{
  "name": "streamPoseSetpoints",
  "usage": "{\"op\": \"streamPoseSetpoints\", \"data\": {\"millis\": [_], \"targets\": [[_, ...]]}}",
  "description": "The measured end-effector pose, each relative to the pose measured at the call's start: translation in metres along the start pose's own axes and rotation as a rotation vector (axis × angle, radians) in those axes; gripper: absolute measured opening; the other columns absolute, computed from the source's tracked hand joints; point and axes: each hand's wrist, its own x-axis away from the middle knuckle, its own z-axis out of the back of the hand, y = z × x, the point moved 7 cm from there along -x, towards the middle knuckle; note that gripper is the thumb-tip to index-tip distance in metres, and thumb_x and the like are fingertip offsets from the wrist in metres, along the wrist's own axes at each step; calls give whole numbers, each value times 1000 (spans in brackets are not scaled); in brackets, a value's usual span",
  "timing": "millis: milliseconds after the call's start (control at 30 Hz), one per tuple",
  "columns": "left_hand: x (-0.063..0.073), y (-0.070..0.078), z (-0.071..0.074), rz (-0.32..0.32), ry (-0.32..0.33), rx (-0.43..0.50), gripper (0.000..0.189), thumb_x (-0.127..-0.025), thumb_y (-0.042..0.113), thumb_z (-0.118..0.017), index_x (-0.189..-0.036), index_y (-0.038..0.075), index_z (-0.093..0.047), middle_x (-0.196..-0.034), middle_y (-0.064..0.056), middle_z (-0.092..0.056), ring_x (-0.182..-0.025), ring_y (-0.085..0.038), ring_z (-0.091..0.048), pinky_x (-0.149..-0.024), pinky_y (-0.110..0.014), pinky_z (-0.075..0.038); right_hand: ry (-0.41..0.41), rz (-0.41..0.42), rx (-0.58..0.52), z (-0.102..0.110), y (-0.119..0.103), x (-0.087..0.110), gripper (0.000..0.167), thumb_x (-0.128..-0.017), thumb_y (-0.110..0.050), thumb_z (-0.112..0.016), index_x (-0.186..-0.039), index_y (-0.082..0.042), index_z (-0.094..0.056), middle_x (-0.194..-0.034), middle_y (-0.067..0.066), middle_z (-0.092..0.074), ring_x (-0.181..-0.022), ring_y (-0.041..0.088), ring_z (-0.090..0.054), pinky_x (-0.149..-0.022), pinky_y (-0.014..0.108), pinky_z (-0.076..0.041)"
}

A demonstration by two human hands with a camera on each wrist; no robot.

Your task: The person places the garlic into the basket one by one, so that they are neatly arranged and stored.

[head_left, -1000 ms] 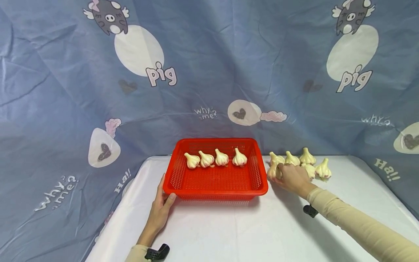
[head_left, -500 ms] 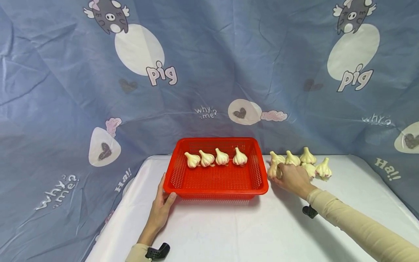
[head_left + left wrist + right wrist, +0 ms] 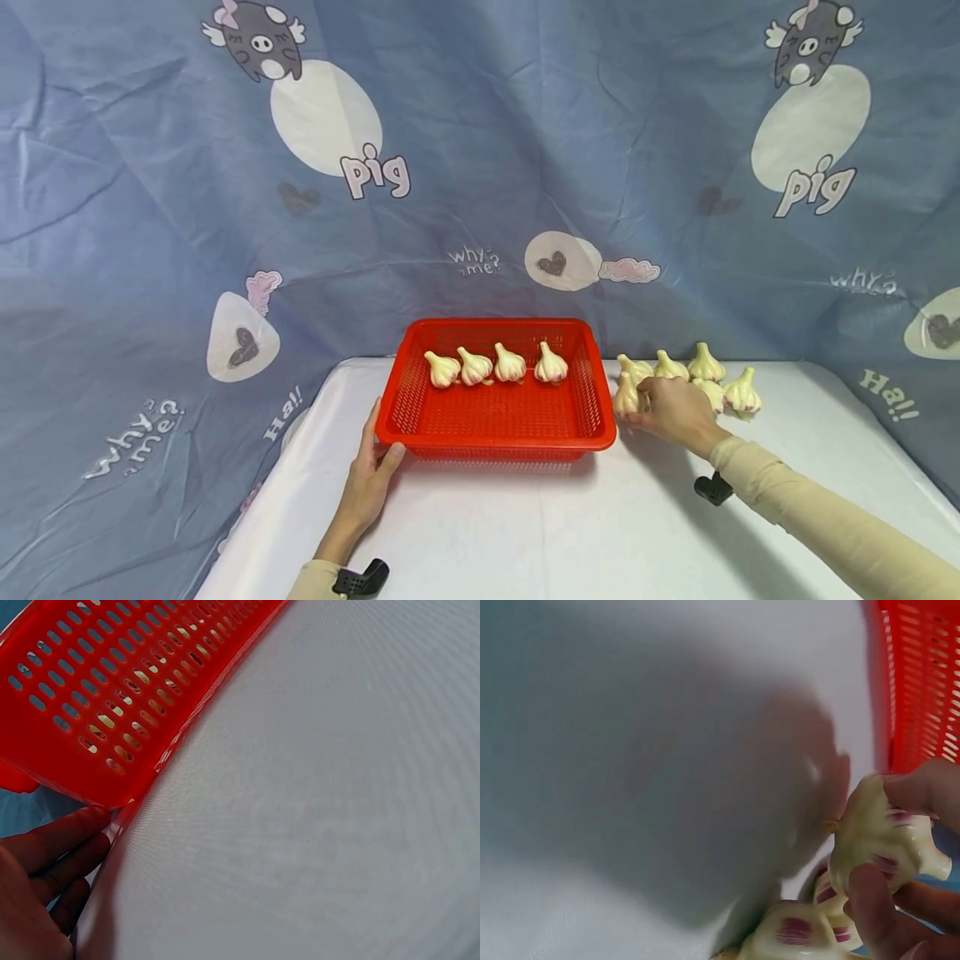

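Note:
In the head view my right hand (image 3: 678, 414) is at the near left of a garlic group on the table. Its thumb and fingers pinch a garlic bulb (image 3: 877, 836), with the neck pointing away from the palm in the right wrist view. Right behind it sit another bulb (image 3: 635, 368) and several more garlic bulbs (image 3: 705, 364). My left hand (image 3: 365, 485) rests at the near left corner of a red plastic basket (image 3: 495, 442). Its straight fingers (image 3: 60, 840) touch the outer wall. Four-sided and slotted, the basket bears a row of garlic bulbs (image 3: 510, 364) along its far side.
A white cloth covers the table (image 3: 480, 533). Behind it hangs a blue printed curtain (image 3: 465, 167). The basket's right wall (image 3: 922, 682) stands close beside the pinched bulb. Black wrist cameras are strapped to both arms.
The head view has shifted very slightly. My right hand's fingers and the pinched bulb have moved a little, showing more of the bulb. The left hand and the basket stay put.

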Motion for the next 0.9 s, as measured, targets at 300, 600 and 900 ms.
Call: {"op": "streamPoseSetpoints", "data": {"millis": [300, 600, 900], "targets": [[0, 0, 1, 3, 7, -5, 81, -106, 22, -58, -171, 39, -12, -172, -8, -37, -131, -35, -66, -113, -62, -44, 4, -22, -87, 16, -7, -2, 41, -71, -32, -95, -102, -8, -82, -96, 11, -82, -80, 29, -75, -53, 37, -49], [1, -1, 1, 12, 6, -5, 81, -107, 23, -58, -171, 40, -12, -172, -7, -37, -130, -34, -67, -112, -60, -46, 8, -7, -52, 46, -19, -11, 40, -75, -38, -91, -103, -10, -83, -85, 1, -81, -69, 18, -66, -58, 36, -44], [0, 0, 0, 2, 1, 11, 81, -106, 22, -58, -171, 38, -13, -172, -7, -36, -132, -36, -65, -113, -63, -44, -53, -44, -83, 78, -22, -30, 45, -79, -41, -91, -113, -13, -84, -98, 7, -83, -81, 27, -69, -58, 36, -45]]}}
